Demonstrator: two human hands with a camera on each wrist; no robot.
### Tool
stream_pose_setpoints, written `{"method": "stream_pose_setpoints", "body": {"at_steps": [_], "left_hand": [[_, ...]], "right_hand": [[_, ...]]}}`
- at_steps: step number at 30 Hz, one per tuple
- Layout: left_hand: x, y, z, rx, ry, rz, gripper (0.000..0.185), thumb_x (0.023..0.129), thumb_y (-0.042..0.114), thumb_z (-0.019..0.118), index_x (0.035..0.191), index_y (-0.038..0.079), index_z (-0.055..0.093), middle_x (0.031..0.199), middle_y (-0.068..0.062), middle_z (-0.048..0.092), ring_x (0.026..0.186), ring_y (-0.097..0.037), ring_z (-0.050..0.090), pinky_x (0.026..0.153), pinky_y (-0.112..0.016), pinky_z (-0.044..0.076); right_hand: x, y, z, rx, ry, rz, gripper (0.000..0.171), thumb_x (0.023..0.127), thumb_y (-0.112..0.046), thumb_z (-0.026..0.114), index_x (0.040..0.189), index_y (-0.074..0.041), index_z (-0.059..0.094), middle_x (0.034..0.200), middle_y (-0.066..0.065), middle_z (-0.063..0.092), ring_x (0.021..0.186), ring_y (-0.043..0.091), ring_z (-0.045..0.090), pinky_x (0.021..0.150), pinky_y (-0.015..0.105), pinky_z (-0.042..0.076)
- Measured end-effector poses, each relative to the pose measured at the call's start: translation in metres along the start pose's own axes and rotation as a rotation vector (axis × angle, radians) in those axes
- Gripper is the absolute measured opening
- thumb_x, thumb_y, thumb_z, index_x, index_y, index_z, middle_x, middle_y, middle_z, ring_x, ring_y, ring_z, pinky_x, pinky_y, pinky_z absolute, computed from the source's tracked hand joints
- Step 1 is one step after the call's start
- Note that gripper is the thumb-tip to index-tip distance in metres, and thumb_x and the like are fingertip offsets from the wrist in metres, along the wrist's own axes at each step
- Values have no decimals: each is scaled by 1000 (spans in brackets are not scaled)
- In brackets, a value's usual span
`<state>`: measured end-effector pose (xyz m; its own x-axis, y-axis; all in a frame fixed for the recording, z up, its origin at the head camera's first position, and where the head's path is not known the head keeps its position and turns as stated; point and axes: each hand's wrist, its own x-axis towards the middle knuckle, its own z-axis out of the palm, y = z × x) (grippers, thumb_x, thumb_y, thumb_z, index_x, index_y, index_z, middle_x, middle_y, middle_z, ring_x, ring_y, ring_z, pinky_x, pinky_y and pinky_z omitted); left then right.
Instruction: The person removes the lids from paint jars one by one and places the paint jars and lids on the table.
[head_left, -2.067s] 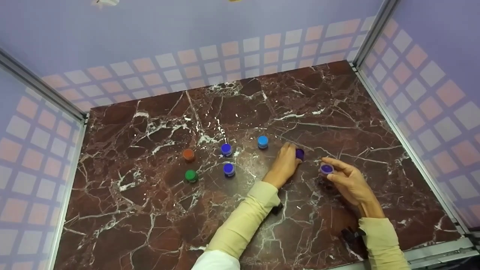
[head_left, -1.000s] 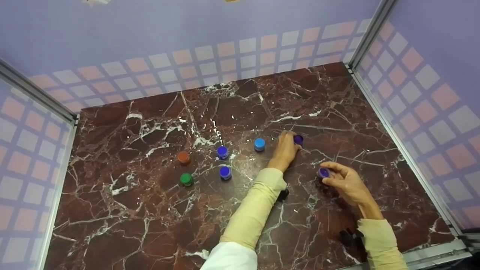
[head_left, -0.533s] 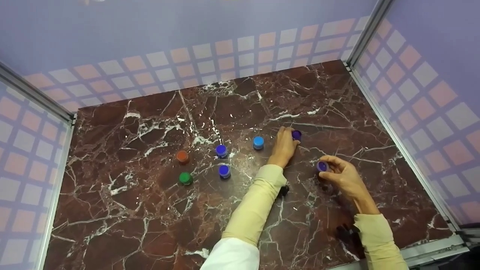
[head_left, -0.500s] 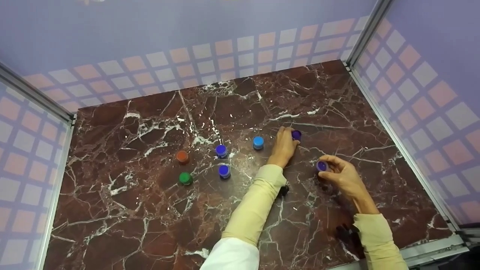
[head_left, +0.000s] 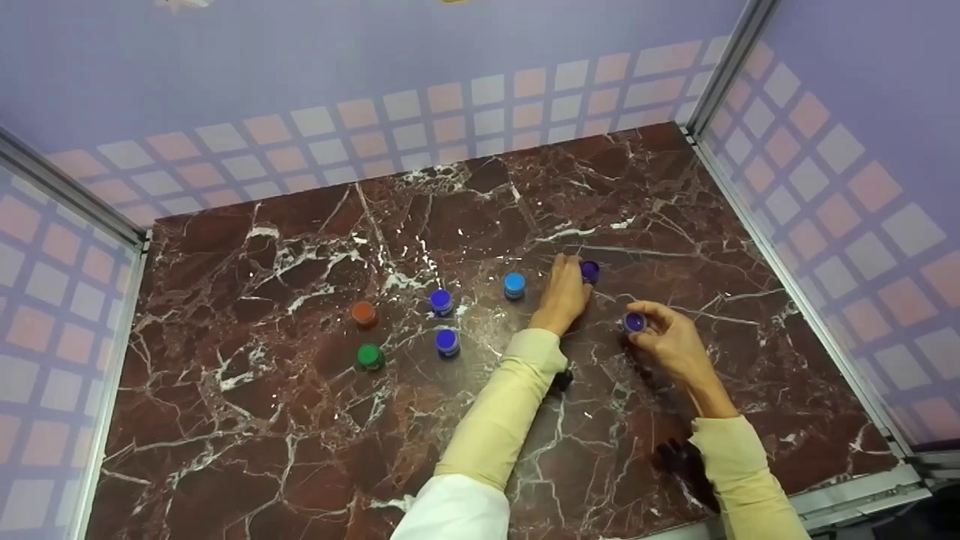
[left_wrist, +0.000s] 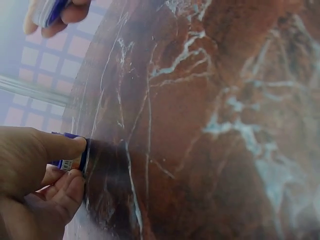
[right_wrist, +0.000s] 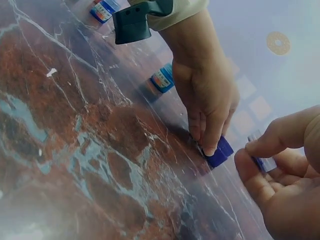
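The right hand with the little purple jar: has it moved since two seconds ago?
Yes. The right hand carried its purple jar leftward, closer to the other purple jar held on the marble table by the left hand.

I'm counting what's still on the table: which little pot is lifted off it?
The purple pot pinched in the right hand; the other six stand on the marble.

My left hand (head_left: 564, 298) hides most of the dark purple pot (head_left: 590, 271); the pot labels (right_wrist: 162, 78) are too blurred to read.
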<state>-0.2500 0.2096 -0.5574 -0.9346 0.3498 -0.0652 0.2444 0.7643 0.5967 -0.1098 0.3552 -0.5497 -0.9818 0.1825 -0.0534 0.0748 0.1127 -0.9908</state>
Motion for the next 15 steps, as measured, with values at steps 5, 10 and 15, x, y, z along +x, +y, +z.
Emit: {"method": "stream_pose_setpoints", "body": {"at_steps": [5, 10, 15], "left_hand": [[-9, -3, -6, -26, 15, 38, 49, 96, 8, 69, 142, 2, 56, 135, -15, 53, 124, -28, 58, 106, -32, 46], [-20, -7, -15, -13, 55, 94, 47, 96, 10, 71, 140, 2, 58, 131, -14, 56, 122, -27, 59, 107, -32, 45], [-30, -11, -26, -27, 71, 122, 47, 96, 12, 72, 140, 4, 59, 133, -12, 57, 125, -27, 58, 108, -33, 44]], "right_hand": [[5, -3, 4, -44, 4, 5, 44, 85, 16, 70, 128, 14, 60, 117, 22, 64, 84, 12, 59, 71, 19, 50], [9, -9, 8, -103, -1, 33, 46, 86, 7, 77, 129, 12, 60, 116, 25, 65, 83, 10, 62, 69, 20, 53], [12, -22, 16, -218, 11, 8, 44, 87, 3, 79, 126, 13, 62, 112, 31, 65, 83, 16, 62, 69, 18, 51]]}}
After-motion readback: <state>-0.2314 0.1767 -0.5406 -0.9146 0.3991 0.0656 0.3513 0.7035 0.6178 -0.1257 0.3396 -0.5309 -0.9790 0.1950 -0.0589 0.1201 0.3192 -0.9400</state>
